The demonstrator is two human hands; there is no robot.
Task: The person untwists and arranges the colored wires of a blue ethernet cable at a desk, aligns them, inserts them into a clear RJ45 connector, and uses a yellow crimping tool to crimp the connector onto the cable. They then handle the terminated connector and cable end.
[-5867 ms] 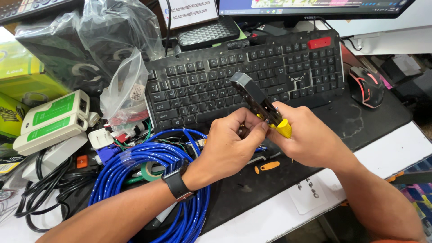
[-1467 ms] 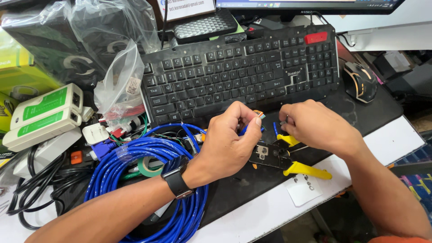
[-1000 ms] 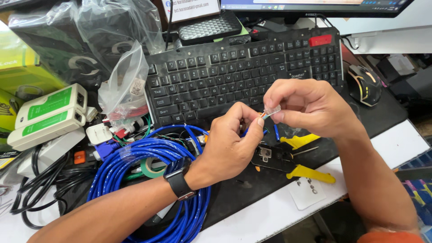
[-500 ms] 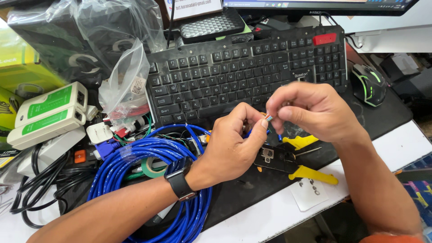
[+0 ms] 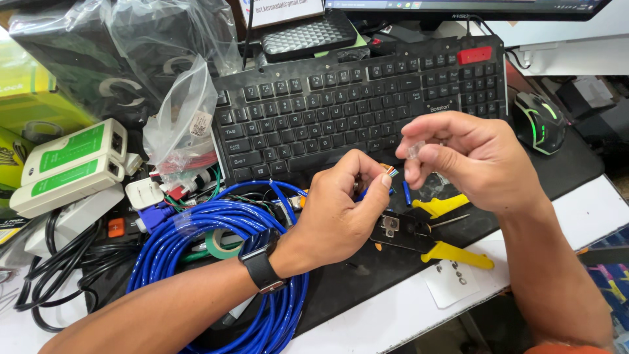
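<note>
In the head view, my left hand [image 5: 341, 210] pinches the end of the blue network cable [image 5: 216, 262] just in front of the keyboard [image 5: 341, 111]; the sheath is already stripped and the short coloured wires [image 5: 391, 172] stick out past my fingertips, while the rest lies coiled near the desk's front edge. My right hand [image 5: 472, 160] is closed on a small clear plug [image 5: 415, 149] just beside those wires but not yet on them. The yellow-handled crimping tool [image 5: 426, 239] lies on the black mat [image 5: 524, 190] beneath my hands, so I judge fitting and crimping remain.
</note>
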